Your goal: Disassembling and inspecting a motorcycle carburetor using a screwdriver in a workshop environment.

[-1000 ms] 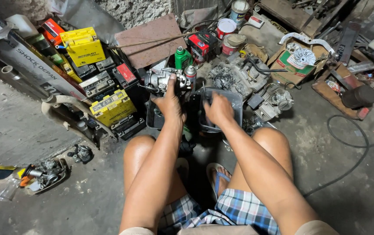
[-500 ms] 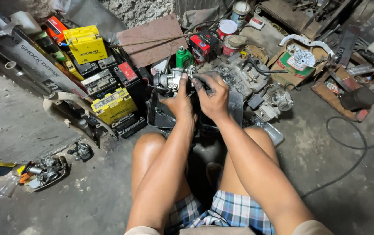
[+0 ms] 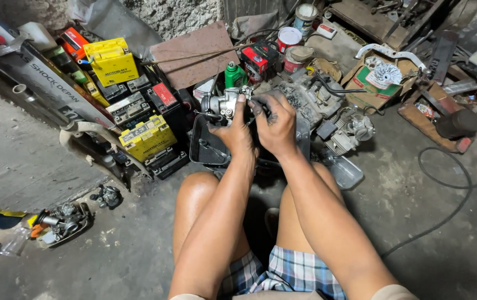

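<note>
The left hand (image 3: 237, 132) is gripping a small silver-grey metal carburettor (image 3: 224, 103), fingers closed around its right side, holding it up just above the black rectangular plastic tray (image 3: 204, 149) on the concrete floor (image 3: 21, 161). The right hand (image 3: 276, 123) is pressing against the same carburettor, fingers curled shut on its near end and touching the left hand. Just behind the carburettor a green plastic bottle (image 3: 235, 75) is standing upright. To the carburettor's left, yellow box-shaped batteries (image 3: 146, 138) are lying stacked; to its right a grey metal engine block (image 3: 310, 95) is resting.
</note>
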